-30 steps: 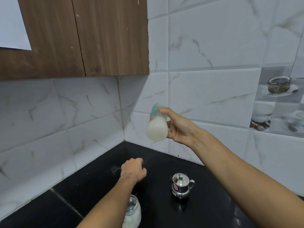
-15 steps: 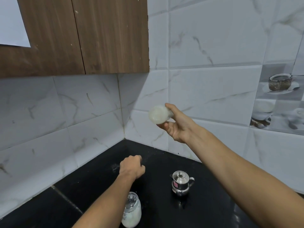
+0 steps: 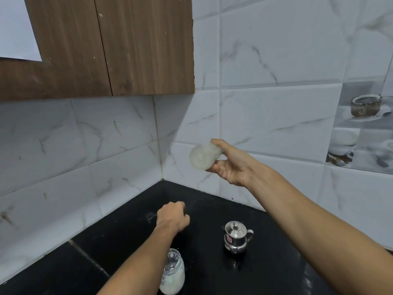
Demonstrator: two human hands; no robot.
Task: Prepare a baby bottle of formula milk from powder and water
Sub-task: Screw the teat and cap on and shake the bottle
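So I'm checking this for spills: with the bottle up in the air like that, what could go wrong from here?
The right hand holds the bottle of milk on its side, high over the counter; its cap end is hidden, so a loose cap could leak. It is gripped at one end only, so it might slip and drop near the kettle. The jar of powder shows no lid and sits against the left forearm, which could knock it.
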